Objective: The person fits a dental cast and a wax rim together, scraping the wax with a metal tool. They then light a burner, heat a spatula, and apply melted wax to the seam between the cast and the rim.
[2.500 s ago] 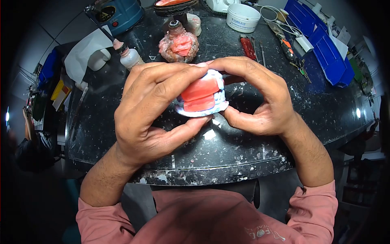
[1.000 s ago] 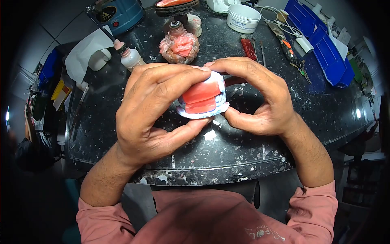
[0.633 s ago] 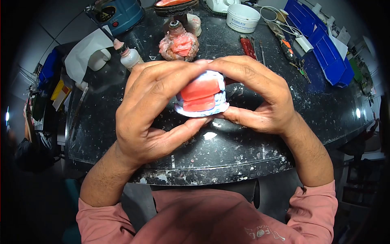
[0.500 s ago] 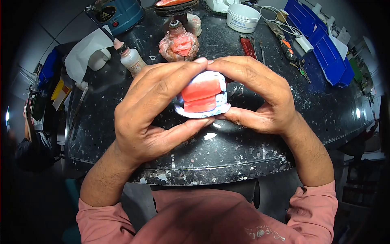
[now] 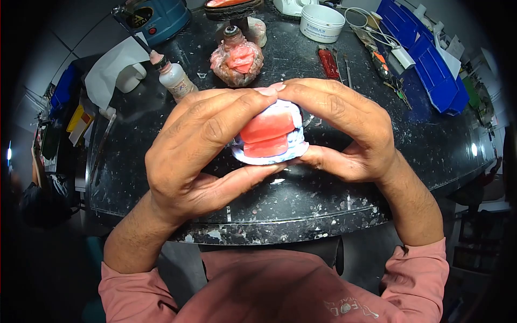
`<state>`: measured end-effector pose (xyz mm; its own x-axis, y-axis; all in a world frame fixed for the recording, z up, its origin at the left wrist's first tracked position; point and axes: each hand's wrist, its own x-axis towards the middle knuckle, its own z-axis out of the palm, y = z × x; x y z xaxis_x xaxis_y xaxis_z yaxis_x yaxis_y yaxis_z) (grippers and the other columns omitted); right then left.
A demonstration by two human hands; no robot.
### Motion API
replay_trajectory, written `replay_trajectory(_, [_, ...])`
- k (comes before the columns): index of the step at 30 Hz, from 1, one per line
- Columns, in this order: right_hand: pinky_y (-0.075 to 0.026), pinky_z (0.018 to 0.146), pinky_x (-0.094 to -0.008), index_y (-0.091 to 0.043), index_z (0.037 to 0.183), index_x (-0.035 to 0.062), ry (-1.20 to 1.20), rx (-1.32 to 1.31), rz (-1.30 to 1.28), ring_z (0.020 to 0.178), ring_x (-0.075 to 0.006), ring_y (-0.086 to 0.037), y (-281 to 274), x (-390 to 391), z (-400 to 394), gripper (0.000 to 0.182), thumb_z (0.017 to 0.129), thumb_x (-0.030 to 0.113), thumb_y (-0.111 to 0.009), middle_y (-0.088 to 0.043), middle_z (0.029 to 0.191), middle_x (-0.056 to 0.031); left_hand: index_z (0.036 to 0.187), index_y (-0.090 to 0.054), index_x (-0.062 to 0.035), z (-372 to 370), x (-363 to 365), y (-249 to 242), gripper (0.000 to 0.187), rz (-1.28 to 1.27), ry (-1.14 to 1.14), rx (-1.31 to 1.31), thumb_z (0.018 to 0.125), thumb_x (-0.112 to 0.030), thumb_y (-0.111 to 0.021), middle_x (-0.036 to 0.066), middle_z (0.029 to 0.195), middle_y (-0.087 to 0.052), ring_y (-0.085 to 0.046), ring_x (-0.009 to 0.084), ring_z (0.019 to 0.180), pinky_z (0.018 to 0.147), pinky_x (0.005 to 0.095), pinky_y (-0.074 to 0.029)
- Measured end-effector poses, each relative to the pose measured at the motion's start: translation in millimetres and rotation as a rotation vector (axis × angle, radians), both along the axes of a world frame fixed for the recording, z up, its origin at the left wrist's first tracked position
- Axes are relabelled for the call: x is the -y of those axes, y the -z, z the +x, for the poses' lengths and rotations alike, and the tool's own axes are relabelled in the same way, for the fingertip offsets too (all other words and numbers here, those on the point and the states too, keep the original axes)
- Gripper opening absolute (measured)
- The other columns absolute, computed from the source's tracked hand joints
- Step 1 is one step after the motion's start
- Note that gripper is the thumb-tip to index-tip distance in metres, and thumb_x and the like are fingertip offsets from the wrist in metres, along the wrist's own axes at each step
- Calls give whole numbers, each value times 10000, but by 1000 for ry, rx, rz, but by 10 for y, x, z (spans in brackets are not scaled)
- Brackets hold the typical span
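Between my two hands is a dental model (image 5: 267,133) of white plaster with two red-pink wax blocks, one above the other, along its front. My left hand (image 5: 207,142) grips it from the left, fingers over the top and thumb under the lower edge. From the right, my right hand (image 5: 344,129) closes on it the same way, its index fingertip meeting the left one on top. The model is held above the black bench. Its back and underside are hidden from me.
Behind my hands stands a wax-covered burner (image 5: 237,62), with a dropper bottle (image 5: 176,81) to its left. A white tub (image 5: 322,24), a red-handled tool (image 5: 327,62) and blue trays (image 5: 431,64) lie farther back and right. The black bench (image 5: 291,210) has a curved front edge.
Both hands have come slightly lower and nearer to me, carrying the dental model with them. Their hold on it looks the same.
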<state>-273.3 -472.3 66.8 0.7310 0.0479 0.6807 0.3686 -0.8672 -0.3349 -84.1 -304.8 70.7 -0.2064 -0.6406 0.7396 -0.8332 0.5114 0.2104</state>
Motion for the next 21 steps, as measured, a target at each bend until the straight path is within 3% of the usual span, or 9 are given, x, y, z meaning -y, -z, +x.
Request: replay_trajectory(21, [-509, 985, -436, -620, 1286, -28, 2, -24, -2, 1162, -351, -640, -30, -3, -20, 630, 762, 258, -824, -664, 1253, -188, 1256, -611, 88, -68, -30, 30, 672, -14, -23, -35, 680, -127, -882, 221, 1194, -676, -659, 304, 1070, 927, 379, -519])
